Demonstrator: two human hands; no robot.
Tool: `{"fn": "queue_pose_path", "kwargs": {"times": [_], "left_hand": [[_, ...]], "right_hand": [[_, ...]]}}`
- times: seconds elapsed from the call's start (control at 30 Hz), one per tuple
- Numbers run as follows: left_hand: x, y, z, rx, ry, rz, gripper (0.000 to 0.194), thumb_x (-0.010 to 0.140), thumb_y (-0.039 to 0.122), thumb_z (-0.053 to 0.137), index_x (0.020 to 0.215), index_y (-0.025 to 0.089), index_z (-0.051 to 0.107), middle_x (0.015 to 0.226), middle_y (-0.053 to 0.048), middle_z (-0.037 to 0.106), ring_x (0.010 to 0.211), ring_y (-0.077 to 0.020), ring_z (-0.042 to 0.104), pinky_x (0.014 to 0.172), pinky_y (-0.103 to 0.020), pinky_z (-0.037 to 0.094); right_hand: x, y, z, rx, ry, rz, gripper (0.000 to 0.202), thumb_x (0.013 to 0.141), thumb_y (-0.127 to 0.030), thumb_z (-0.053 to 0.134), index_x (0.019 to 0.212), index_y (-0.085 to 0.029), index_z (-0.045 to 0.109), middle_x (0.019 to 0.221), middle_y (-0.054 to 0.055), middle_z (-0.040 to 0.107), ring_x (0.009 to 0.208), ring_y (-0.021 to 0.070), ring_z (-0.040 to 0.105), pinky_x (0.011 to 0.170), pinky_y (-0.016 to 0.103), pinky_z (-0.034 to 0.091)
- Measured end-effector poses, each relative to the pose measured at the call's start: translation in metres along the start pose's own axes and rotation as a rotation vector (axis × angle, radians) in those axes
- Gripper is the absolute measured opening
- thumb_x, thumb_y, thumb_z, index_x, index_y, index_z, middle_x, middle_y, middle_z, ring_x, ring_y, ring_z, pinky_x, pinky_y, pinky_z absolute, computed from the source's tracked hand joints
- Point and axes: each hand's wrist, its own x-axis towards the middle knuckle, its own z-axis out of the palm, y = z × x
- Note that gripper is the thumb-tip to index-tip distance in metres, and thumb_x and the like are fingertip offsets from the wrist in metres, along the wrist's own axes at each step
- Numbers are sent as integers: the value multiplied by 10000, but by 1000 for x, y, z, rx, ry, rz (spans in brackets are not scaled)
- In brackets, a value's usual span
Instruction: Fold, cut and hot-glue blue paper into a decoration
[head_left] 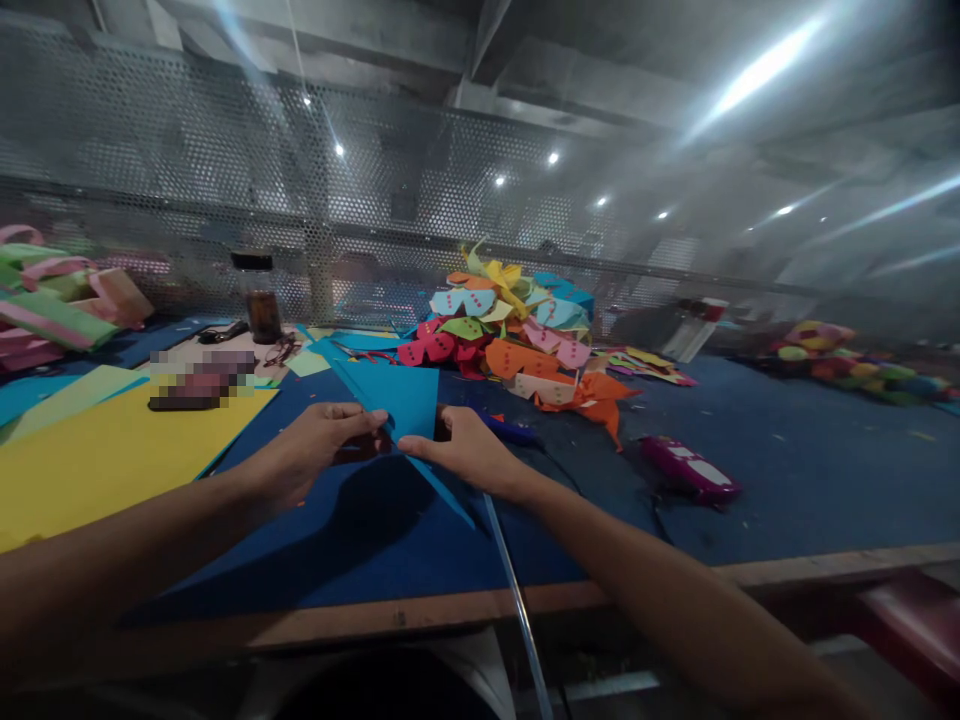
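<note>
A folded piece of bright blue paper (405, 395) is held up over the dark blue table by both hands. My left hand (341, 432) pinches its left folded edge between thumb and fingers. On the right side, my right hand (465, 445) grips the same paper, its thumb on the front and its fingers partly hidden behind. The paper has a triangular shape with a narrow point hanging down to the right. Just behind the right hand lies a blue tool (514, 430) with a cord, its kind unclear.
A heap of colourful cut paper pieces (517, 330) stands behind the hands. Yellow sheets (135, 450) lie at left, near a lidded bottle (262, 300). A purple device (688, 470) is at right. A shiny rod (517, 600) crosses the table's front edge (375, 618).
</note>
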Motion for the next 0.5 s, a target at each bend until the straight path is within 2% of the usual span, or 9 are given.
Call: {"fn": "queue_pose_path", "kwargs": {"times": [0.2, 0.37, 0.5], "left_hand": [[9, -8, 6, -81, -6, 49, 355, 678, 505, 850, 651, 178, 713, 698, -14, 689, 783, -174, 629, 906, -349, 487], [14, -15, 11, -159, 27, 73, 376, 632, 484, 891, 622, 171, 684, 653, 0, 654, 702, -144, 603, 808, -301, 501], [10, -18, 13, -185, 51, 33, 440, 549, 525, 922, 611, 161, 682, 654, -24, 676, 689, -153, 620, 729, -273, 490]], "right_hand": [[0, 2, -2, 38, 15, 16, 407, 786, -498, 754, 909, -113, 712, 881, 81, 715, 800, 213, 623, 680, 300, 471], [1, 4, -2, 62, 4, 15, 391, 801, -474, 733, 944, -110, 716, 910, 76, 728, 833, 221, 643, 692, 297, 476], [2, 6, -1, 31, 1, 2, 361, 797, -456, 736, 910, -114, 719, 885, 61, 730, 817, 211, 643, 680, 283, 473]]}}
